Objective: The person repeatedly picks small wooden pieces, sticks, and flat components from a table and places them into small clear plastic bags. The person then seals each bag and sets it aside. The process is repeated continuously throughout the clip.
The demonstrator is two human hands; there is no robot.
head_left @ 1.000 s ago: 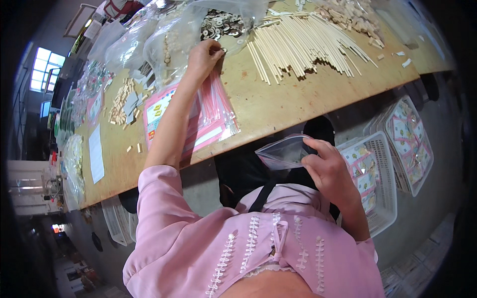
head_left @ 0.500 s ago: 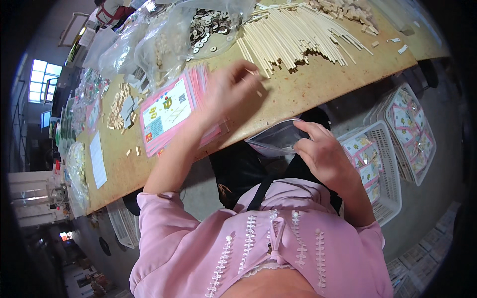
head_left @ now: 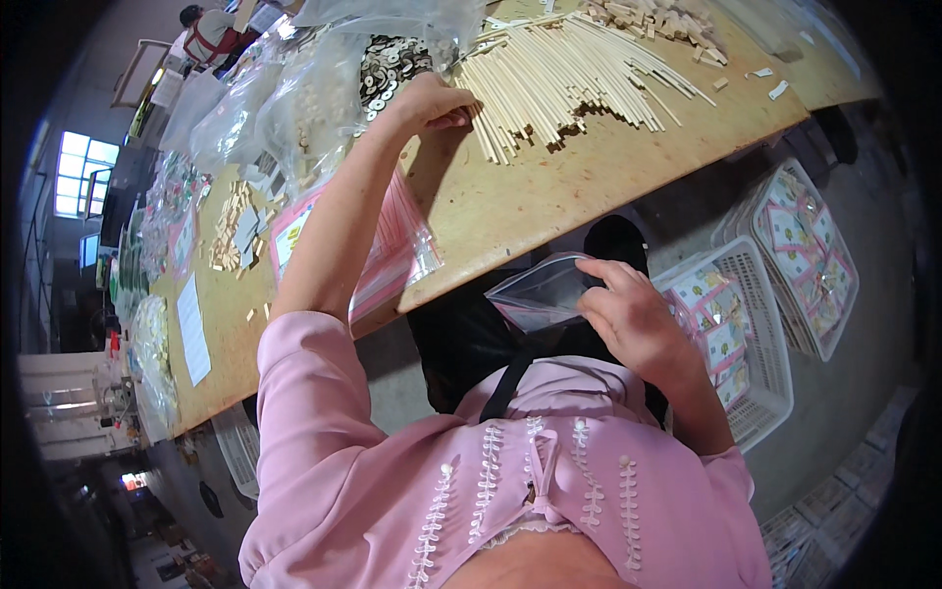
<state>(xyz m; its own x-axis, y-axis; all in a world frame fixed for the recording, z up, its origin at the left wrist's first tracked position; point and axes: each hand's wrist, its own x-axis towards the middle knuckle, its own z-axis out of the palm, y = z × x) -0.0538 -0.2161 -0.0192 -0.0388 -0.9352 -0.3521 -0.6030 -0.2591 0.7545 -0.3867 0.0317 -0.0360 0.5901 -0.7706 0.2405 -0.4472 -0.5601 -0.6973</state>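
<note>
My left hand (head_left: 439, 104) reaches across the table to the left edge of a spread pile of thin wooden sticks (head_left: 559, 83), beside a heap of small ring-shaped discs (head_left: 392, 67). Its fingers are curled together; whatever lies between them is hidden. Below the table's front edge, my right hand (head_left: 633, 319) grips the rim of a clear plastic bag (head_left: 540, 294) over my lap, and the bag's mouth gapes. Under my left forearm lies a stack of pink-edged printed packs (head_left: 388, 245), partly covered by the arm.
Small wooden blocks lie at the left (head_left: 232, 231) and far right (head_left: 677, 25). Clear bags (head_left: 304, 103) line the table's back left. White baskets (head_left: 775, 363) of filled packs stand on the floor at right. Another person (head_left: 211, 37) is at the far left.
My left hand has moved away from above the pink packs, up and left to the edge of the sticks. My right hand keeps hold of the plastic bag, nearly in place.
</note>
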